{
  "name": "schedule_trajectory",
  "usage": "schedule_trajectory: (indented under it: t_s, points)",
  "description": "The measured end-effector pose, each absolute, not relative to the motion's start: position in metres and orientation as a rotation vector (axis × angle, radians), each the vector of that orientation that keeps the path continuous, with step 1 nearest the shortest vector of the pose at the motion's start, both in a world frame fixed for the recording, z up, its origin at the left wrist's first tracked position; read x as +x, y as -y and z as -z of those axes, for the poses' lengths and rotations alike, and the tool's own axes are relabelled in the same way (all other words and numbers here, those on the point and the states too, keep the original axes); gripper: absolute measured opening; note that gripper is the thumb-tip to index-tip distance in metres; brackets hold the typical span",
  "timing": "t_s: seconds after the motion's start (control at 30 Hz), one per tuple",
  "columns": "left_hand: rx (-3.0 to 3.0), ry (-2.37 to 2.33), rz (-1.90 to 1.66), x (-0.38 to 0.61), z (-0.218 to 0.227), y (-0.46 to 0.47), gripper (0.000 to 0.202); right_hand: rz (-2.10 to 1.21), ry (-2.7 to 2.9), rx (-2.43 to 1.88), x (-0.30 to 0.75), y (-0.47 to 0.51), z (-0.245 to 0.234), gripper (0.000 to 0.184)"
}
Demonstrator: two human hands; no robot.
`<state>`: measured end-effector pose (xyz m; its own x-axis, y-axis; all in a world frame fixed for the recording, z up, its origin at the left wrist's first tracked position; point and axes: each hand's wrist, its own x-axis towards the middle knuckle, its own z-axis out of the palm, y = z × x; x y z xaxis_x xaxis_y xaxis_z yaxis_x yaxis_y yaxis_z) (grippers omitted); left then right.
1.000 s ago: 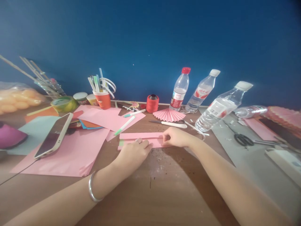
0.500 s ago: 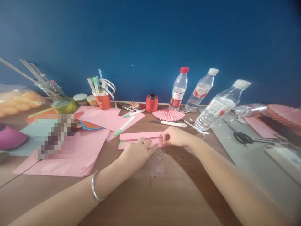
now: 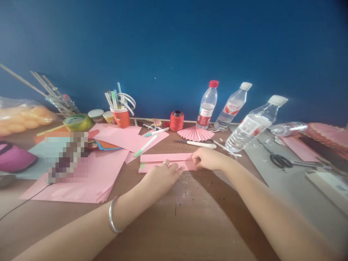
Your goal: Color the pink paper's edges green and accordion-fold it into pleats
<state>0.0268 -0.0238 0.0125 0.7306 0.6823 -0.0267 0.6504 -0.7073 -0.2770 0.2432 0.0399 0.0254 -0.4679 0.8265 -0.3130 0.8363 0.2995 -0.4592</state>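
Note:
A folded strip of pink paper (image 3: 153, 158) lies crosswise on the wooden table, with a raised fold along its far side and a small green patch at its left end. My left hand (image 3: 160, 178), wearing a ring and a silver bangle, rests on the near edge with its fingers stretched out. At the strip's right end, my right hand (image 3: 208, 158) pinches the paper between thumb and curled fingers. Just beyond are a white-handled knife (image 3: 201, 144) and a pleated pink paper fan (image 3: 196, 133). The paper under my hands is hidden.
Stacked pink sheets (image 3: 106, 177) lie left, near capped pens (image 3: 146, 145) and a red cup (image 3: 121, 118) of pens. Behind stand a red thread spool (image 3: 176, 121) and several bottles, including a large one (image 3: 251, 125). Black-handled scissors (image 3: 281, 160) lie right on a grey sheet (image 3: 274, 185).
My right hand has slid slightly right along the strip, its pinch now closer to the end. My left hand stays nearly in place on the paper. The whole view has shifted a little.

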Motion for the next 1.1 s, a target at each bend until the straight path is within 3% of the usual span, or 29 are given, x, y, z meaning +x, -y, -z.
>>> schedule_trajectory:
  t_s: [0.17,0.33,0.5,0.8,0.9,1.1]
  points:
    - [-2.682,1.054,-0.192,0.024,-0.012,0.022,0.052,0.876,-2.429,1.676,0.250,-0.039,-0.025,0.010]
    - [-2.622,1.147,-0.237,0.023,-0.005,0.029,0.037,0.789,-2.421,1.709,0.249,-0.036,-0.027,0.011]
    - [-2.484,1.335,-0.227,0.008,0.000,0.044,0.035,0.745,-2.418,1.691,0.249,-0.033,-0.029,0.009]
    - [-2.379,1.445,-0.241,-0.038,-0.006,0.060,0.051,0.586,-2.580,1.548,0.239,-0.025,-0.037,0.003]
    - [-2.406,1.444,-0.233,-0.038,-0.007,0.056,0.056,0.510,-2.753,1.363,0.227,-0.017,-0.035,0.009]
    - [-2.539,1.378,-0.169,-0.031,-0.023,0.032,0.019,0.353,-2.982,1.098,0.213,-0.016,-0.021,0.013]
